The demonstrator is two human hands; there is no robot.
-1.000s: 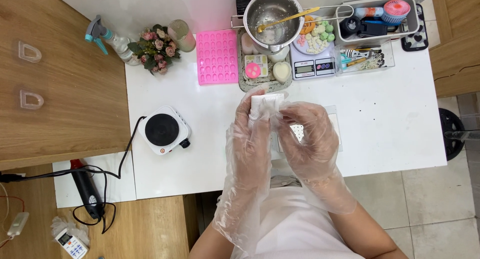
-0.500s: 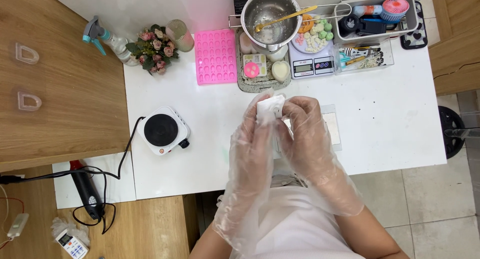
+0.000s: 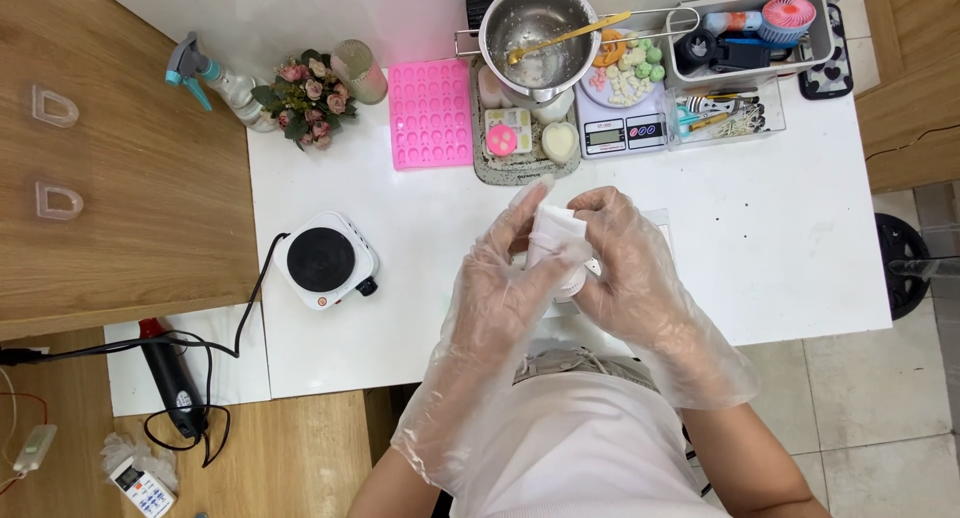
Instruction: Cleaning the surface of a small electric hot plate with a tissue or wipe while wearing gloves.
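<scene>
White wrapped lump [image 3: 556,240] sits between your two gloved hands, raised over the white table [image 3: 800,238] just in front of the pink mould tray [image 3: 430,115]. Your left hand [image 3: 500,278] cups it from the side with its fingers curled round the lower part, likely so the piece stays steady. Your right hand [image 3: 625,268] closes on its upper edge, fingertips pinching the wrapping, which looks like the grip for peeling or folding; whether the wrap is paper or film is hard to tell. Both hands wear loose clear plastic gloves, probably to keep the material clean.

Beside the pink tray, away from you, a steel pot [image 3: 527,28] holds a yellow spatula [image 3: 555,40], and next to it a small scale [image 3: 620,103] carries coloured pieces. On the tray's other side stands a small bouquet [image 3: 305,98] with a spray bottle [image 3: 215,78]. Nearer you than the tray, the little electric hotplate [image 3: 325,260] rests near the table's edge, its cord trailing off, well apart from your hands.
</scene>
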